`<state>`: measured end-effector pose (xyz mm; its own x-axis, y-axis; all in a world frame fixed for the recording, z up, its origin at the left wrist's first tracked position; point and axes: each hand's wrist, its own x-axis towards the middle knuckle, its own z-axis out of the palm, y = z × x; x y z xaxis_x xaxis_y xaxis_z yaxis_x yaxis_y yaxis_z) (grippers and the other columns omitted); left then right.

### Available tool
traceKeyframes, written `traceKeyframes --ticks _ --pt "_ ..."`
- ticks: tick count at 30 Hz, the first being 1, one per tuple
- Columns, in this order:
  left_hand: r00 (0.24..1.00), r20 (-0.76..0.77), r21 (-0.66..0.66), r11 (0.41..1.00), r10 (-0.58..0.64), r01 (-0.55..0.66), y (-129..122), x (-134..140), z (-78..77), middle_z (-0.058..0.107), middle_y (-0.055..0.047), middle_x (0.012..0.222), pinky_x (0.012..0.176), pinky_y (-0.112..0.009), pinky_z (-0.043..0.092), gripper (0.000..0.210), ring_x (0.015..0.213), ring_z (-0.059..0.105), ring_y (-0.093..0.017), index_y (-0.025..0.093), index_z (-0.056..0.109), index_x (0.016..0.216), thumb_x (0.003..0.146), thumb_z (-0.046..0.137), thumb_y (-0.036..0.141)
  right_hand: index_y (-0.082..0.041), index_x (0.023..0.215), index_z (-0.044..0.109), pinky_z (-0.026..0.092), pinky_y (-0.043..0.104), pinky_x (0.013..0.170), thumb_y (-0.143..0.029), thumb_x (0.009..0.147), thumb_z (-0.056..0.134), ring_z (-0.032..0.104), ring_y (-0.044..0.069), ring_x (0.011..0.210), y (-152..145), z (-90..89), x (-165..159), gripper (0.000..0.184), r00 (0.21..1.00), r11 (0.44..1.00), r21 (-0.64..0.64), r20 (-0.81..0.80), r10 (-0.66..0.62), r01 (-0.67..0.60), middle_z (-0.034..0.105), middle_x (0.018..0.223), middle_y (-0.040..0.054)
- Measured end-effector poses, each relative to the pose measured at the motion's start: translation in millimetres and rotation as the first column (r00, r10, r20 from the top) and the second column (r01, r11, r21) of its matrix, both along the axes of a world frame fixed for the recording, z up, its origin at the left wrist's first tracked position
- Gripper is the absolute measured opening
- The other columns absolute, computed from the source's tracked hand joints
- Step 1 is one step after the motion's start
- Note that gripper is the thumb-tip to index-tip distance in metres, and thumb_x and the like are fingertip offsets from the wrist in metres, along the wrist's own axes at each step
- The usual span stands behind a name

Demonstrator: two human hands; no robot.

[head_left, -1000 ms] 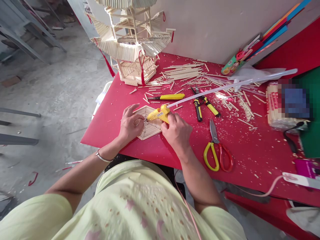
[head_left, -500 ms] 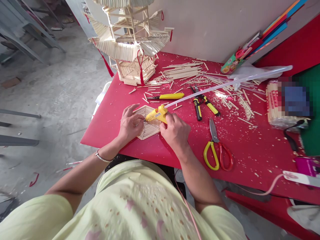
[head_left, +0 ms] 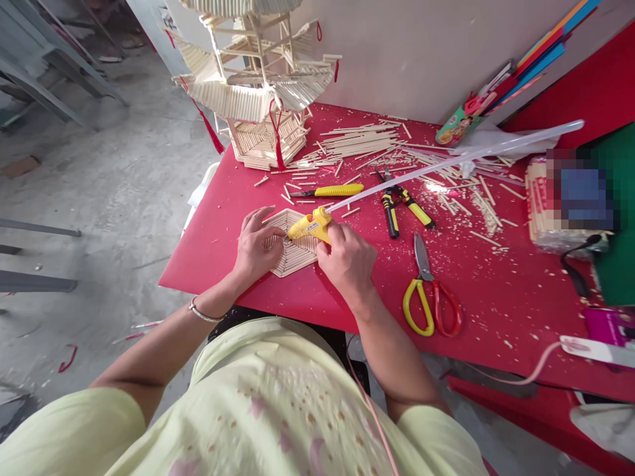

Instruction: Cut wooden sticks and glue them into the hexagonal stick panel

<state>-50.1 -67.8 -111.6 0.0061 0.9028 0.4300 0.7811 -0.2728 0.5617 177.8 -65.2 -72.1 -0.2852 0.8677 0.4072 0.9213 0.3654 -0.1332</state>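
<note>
My right hand is closed around a yellow hot glue gun, with a long translucent glue stick running out of its back. The gun's nozzle points left, at the middle of a hexagonal wooden-stick panel lying on the table. At the panel's left side, my left hand grips it, the thumb reaching over the sticks towards the nozzle. Whether a small piece sits under that thumb I cannot tell. Part of the panel is hidden by the gun and both hands.
Behind stands a tiered stick pagoda with red tassels. A yellow utility knife, pliers and scissors lie on the red table. Loose sticks spread towards the back. A pink cord hangs by my body.
Almost nothing differs. The whole view has shifted very slightly; both hands, the glue gun and the panel keep their places relative to each other.
</note>
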Motion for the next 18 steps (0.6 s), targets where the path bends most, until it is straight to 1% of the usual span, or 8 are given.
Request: traceKeyframes --ticks 6,9,12,15,18 --pt "1.000 -0.006 -0.028 0.999 0.017 -0.017 -0.8 0.7 1.3 0.063 -0.004 0.149 0.119 -0.056 0.047 0.019 0.142 0.053 -0.031 0.026 0.078 0.090 0.081 0.063 0.017 -0.016 0.128 0.067 0.040 0.032 0.066 -0.021 0.097 0.054 0.066 0.022 0.084 0.4 2.7 0.8 0.034 1.000 0.999 -0.026 -0.006 -0.020 0.020 0.072 0.097 0.0094" --pt "1.000 -0.009 -0.038 0.999 0.023 -0.023 -1.0 1.6 2.5 0.063 -0.004 0.149 0.119 -0.056 0.048 0.020 0.142 0.053 -0.031 0.027 0.078 0.090 0.081 0.063 0.017 -0.017 0.129 0.067 0.041 0.033 0.066 -0.020 0.098 0.053 0.066 0.022 0.084 0.3 1.8 0.4 0.034 1.000 1.000 -0.017 -0.004 -0.003 0.003 0.073 0.096 0.0089" --pt "1.000 0.000 -0.032 0.999 0.021 -0.021 -0.9 1.4 2.3 0.064 -0.005 0.148 0.119 -0.056 0.048 0.020 0.141 0.053 -0.031 0.026 0.078 0.089 0.080 0.064 0.016 -0.017 0.128 0.068 0.042 0.033 0.066 -0.020 0.097 0.054 0.066 0.021 0.084 0.7 1.7 0.6 0.033 1.000 1.000 -0.003 -0.006 -0.017 0.017 0.072 0.096 0.0085" --pt "1.000 -0.006 -0.029 0.999 0.020 -0.020 -0.9 0.9 1.7 0.064 -0.005 0.149 0.119 -0.055 0.047 0.019 0.141 0.053 -0.030 0.025 0.078 0.089 0.081 0.064 0.017 -0.016 0.127 0.068 0.042 0.032 0.067 -0.020 0.098 0.053 0.066 0.021 0.084 1.3 2.6 0.9 0.033 0.999 0.999 -0.004 -0.009 -0.035 0.034 0.072 0.096 0.0089" --pt "1.000 -0.018 -0.021 1.000 0.018 -0.018 -1.3 1.2 2.1 0.063 -0.006 0.149 0.120 -0.053 0.047 0.019 0.142 0.053 -0.030 0.024 0.079 0.091 0.083 0.062 0.018 -0.017 0.130 0.067 0.042 0.032 0.067 -0.020 0.099 0.053 0.066 0.022 0.085 1.3 2.8 0.6 0.034 1.000 0.999 -0.029 -0.005 -0.024 0.023 0.073 0.098 0.0096"
